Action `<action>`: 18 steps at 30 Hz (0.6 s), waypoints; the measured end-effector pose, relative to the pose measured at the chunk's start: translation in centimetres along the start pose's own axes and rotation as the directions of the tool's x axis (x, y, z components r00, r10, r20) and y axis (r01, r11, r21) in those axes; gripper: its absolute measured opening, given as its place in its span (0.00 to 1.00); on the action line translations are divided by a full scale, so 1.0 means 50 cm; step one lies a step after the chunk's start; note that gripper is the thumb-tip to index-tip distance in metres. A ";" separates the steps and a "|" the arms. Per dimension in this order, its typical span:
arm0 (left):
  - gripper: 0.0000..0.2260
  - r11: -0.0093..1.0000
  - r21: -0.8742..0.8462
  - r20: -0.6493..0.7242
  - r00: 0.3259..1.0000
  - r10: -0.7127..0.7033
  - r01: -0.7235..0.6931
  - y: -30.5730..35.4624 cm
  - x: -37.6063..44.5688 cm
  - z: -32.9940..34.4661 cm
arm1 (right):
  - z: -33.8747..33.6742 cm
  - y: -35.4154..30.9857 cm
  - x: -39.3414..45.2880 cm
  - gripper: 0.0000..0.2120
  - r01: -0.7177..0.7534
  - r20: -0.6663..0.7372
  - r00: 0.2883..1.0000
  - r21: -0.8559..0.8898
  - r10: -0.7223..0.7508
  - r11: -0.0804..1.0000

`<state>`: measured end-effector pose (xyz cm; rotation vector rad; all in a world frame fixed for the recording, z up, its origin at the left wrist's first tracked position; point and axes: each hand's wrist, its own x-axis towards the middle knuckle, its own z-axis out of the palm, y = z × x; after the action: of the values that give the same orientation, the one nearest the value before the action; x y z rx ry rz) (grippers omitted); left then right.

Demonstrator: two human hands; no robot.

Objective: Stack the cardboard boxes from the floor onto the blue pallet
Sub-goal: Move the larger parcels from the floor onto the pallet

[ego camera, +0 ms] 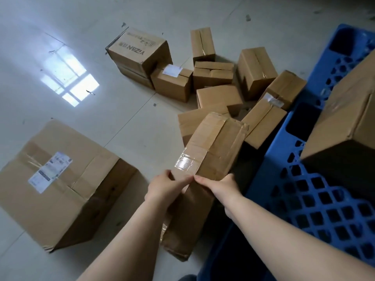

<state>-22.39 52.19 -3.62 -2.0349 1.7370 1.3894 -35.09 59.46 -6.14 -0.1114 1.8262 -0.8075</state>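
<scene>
I saw one blue pallet (316, 201) at right carrying one big box (343, 126). One large labelled box (54, 179) sat on the floor (81, 27) at left. I counted about nine smaller boxes (215, 75) clustered beyond. One long taped box (209, 151) sat tilted beside the pallet; my left hand (166, 187) and right hand (221, 186) both gripped its near edge.

held box (213, 147): matt brown cardboard, creased, glossy clear tape on its seam | large box (58, 179): matt cardboard, tan tape, white paper label | pallet (316, 199): blue plastic, smooth, moulded grid | floor (101, 122): pale, smooth, faint sheen, window glare, dark scuffs
</scene>
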 end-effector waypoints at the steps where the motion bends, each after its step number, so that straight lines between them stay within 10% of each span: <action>1: 0.31 1.000 -0.003 -0.006 1.000 0.008 -0.008 0.005 -0.007 0.006 | 0.000 0.000 -0.003 0.55 0.004 -0.008 1.000 0.038 -0.004 0.999; 9: 0.14 0.986 0.007 -0.113 0.979 0.168 -0.169 0.094 -0.107 0.019 | -0.082 -0.038 -0.064 0.45 0.062 -0.023 0.998 0.099 -0.060 0.993; 18: 0.18 0.898 0.052 -0.199 0.877 0.438 -0.436 0.249 -0.346 0.027 | -0.269 -0.068 -0.240 0.33 0.138 -0.156 0.983 0.284 -0.097 0.949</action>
<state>-32.03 61.29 13.09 -1.9151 2.4073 1.3054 -42.76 68.47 7.89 0.0298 1.8200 -1.1894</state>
